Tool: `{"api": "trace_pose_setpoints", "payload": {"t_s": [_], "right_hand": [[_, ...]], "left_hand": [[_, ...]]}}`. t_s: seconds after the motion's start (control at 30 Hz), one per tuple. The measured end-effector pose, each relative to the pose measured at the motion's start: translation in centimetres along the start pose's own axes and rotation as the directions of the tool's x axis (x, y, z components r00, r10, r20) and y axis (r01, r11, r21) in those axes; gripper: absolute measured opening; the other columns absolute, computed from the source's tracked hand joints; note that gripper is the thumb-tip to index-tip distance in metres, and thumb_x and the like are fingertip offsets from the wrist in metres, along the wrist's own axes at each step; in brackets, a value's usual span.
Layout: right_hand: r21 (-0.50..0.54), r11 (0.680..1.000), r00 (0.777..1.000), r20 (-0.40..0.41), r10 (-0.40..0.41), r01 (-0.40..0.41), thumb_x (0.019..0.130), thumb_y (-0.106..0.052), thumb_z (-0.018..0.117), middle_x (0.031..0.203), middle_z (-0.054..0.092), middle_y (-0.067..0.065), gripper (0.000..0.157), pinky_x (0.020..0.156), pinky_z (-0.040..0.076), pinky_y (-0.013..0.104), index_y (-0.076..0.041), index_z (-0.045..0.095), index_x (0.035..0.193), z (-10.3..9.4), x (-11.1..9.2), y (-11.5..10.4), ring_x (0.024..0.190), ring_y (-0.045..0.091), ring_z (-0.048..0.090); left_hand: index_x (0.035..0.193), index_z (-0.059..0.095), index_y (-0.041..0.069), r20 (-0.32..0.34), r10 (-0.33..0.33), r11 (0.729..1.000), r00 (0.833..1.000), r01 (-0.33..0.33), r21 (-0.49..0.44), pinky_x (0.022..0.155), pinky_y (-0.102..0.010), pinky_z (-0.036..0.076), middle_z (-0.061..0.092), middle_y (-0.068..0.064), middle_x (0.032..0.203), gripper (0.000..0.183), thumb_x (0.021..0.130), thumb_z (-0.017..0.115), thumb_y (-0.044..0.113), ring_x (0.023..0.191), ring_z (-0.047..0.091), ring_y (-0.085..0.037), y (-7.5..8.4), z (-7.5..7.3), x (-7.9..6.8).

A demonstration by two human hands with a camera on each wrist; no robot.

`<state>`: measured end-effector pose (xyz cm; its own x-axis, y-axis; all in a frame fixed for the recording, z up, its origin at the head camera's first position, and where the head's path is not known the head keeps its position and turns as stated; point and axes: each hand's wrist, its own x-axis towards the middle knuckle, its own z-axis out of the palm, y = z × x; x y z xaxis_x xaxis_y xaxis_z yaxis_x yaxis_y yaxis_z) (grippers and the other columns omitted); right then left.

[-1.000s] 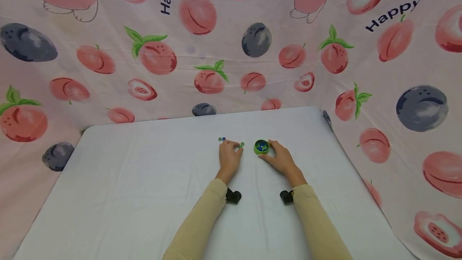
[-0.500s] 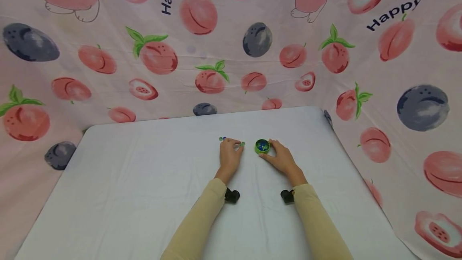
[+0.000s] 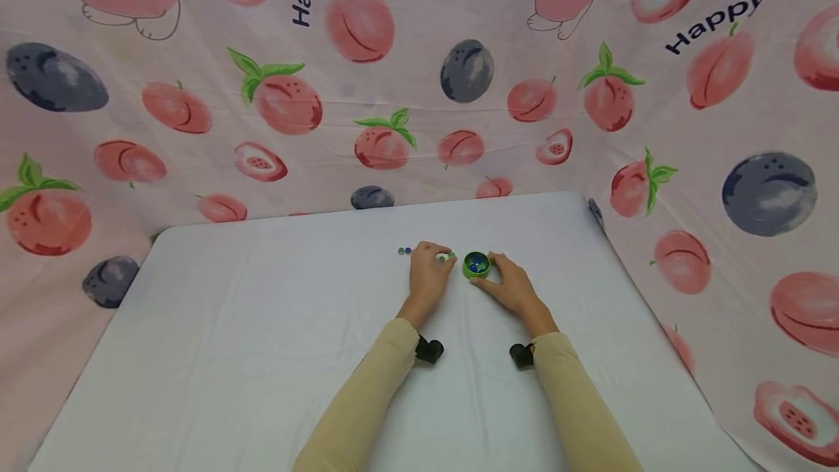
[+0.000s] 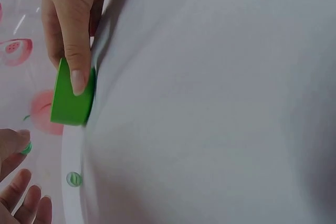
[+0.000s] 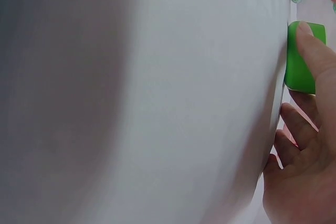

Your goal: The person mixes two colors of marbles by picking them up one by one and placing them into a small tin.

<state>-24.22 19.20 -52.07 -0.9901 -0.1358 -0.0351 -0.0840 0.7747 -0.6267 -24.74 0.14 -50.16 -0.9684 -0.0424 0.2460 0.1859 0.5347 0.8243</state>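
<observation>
My left hand [image 3: 429, 279] pinches a green glass marble [image 4: 27, 148] between thumb and forefinger, above the table and just left of a small green bowl [image 4: 71, 103]. Its other fingers are spread apart in the left wrist view. Below that hand, a second green marble [image 4: 74, 179] lies on the white cloth. My right hand [image 3: 515, 291] grips the bowl from its right side, thumb on the near wall. Inside the bowl, blue and green marbles [image 3: 475, 266] show in the head view; the bowl stands upright on the table.
Left of my left hand, a green marble [image 3: 401, 251] and a blue marble [image 3: 408, 250] lie side by side on the white-covered table [image 3: 229, 341]. A fruit-printed pink cloth [image 3: 406, 86] hangs along the table's back and right side.
My left hand has lifted a green marble off the table and moved right, toward the bowl. Another green marble stays on the cloth. The right hand keeps its hold on the bowl.
</observation>
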Motion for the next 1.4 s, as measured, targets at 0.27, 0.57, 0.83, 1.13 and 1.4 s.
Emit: {"api": "trace_pose_setpoints", "payload": {"t_s": [0.27, 0.57, 0.83, 1.13, 1.4], "right_hand": [[0.009, 1.0, 1.0, 0.006, 0.006, -0.006, 0.099, -0.037, 0.075, 0.162, 0.043, 0.025, 0.079, 0.127, 0.026, 0.058, 0.005, 0.043, 0.157, -0.2, -0.1, 0.0, 0.156, 0.043, 0.03], [0.003, 1.0, 1.0, 0.002, -0.007, 0.007, 0.099, -0.037, 0.075, 0.162, 0.043, 0.026, 0.078, 0.126, 0.028, 0.059, 0.006, 0.043, 0.156, -0.1, -0.2, 0.0, 0.156, 0.045, 0.031], [0.006, 1.0, 1.0, -0.006, -0.024, 0.025, 0.099, -0.037, 0.076, 0.161, 0.044, 0.027, 0.078, 0.125, 0.029, 0.06, 0.007, 0.044, 0.155, 0.0, -0.2, 0.1, 0.155, 0.045, 0.032], [0.007, 0.999, 0.999, -0.01, -0.032, 0.032, 0.099, -0.035, 0.076, 0.161, 0.044, 0.027, 0.076, 0.125, 0.028, 0.06, 0.006, 0.045, 0.155, -0.2, -0.3, 0.0, 0.155, 0.045, 0.031], [0.009, 1.0, 1.0, 0.0, -0.029, 0.029, 0.099, -0.036, 0.075, 0.162, 0.043, 0.027, 0.077, 0.125, 0.028, 0.06, 0.005, 0.044, 0.156, -0.3, -0.3, 0.1, 0.156, 0.045, 0.03]], "left_hand": [[0.108, 0.079, -0.002, 0.024, 0.029, 0.999, 0.999, -0.03, 0.023, 0.099, -0.047, 0.052, 0.068, -0.017, 0.113, 0.018, 0.094, 0.079, 0.009, 0.112, 0.063, -0.035, 0.6, 0.8, 0.2], [0.109, 0.079, -0.002, 0.069, 0.04, 0.999, 0.997, -0.042, 0.029, 0.102, -0.047, 0.051, 0.067, -0.017, 0.113, 0.019, 0.095, 0.079, 0.01, 0.114, 0.062, -0.035, 1.4, 1.8, 0.2], [0.109, 0.079, -0.003, 0.087, 0.06, 0.998, 0.994, -0.062, 0.02, 0.1, -0.046, 0.052, 0.067, -0.018, 0.115, 0.019, 0.095, 0.079, 0.01, 0.114, 0.062, -0.035, 1.8, 2.5, -0.1], [0.111, 0.078, -0.002, 0.1, 0.077, 0.996, 0.992, -0.08, 0.031, 0.1, -0.045, 0.053, 0.066, -0.017, 0.117, 0.02, 0.096, 0.078, 0.011, 0.115, 0.061, -0.033, 2.0, 2.9, -0.2], [0.112, 0.078, -0.003, 0.105, 0.076, 0.996, 0.992, -0.081, 0.041, 0.098, -0.044, 0.053, 0.066, -0.017, 0.117, 0.022, 0.095, 0.08, 0.01, 0.114, 0.061, -0.034, 2.2, 2.9, -0.3]]}}
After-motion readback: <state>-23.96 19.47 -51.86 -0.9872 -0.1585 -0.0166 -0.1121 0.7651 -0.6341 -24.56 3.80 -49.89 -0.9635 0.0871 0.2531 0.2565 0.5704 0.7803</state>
